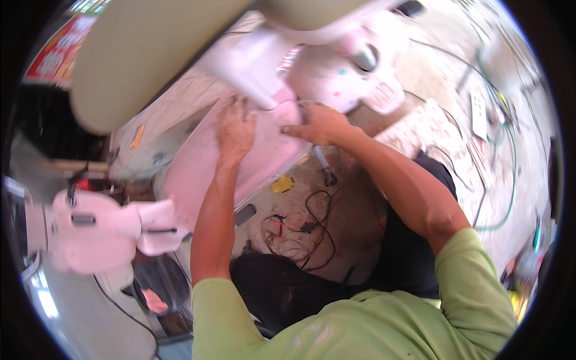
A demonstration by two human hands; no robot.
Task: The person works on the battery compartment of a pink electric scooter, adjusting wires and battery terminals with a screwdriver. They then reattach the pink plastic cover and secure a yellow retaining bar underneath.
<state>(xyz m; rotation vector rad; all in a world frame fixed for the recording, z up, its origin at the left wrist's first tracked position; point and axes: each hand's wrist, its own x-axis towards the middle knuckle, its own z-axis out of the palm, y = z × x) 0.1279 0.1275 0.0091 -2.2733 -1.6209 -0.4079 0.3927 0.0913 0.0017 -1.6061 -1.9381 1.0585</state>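
Note:
A pink scooter floor panel (204, 162) slants across the space in front of me. My left hand (236, 127) lies on its upper part with the fingers stretched out. Close to the panel's far right end is my right hand (323, 124), its thumb spread over the pink surface and apart from the fingers. Both hands hold nothing that I can see. Beyond them, a pale pink rounded body part (330, 84) with small coloured dots joins the panel area. A large beige seat-like piece (144, 66) hangs over the upper left, blurred.
Another pink scooter part (90, 234) stands at the left. Black and red wires (318, 231), a yellow piece (282, 183) and a grey-handled tool (324, 165) lie on the floor before my knees. To the right are a white power strip (478, 114) and a green cable (514, 180).

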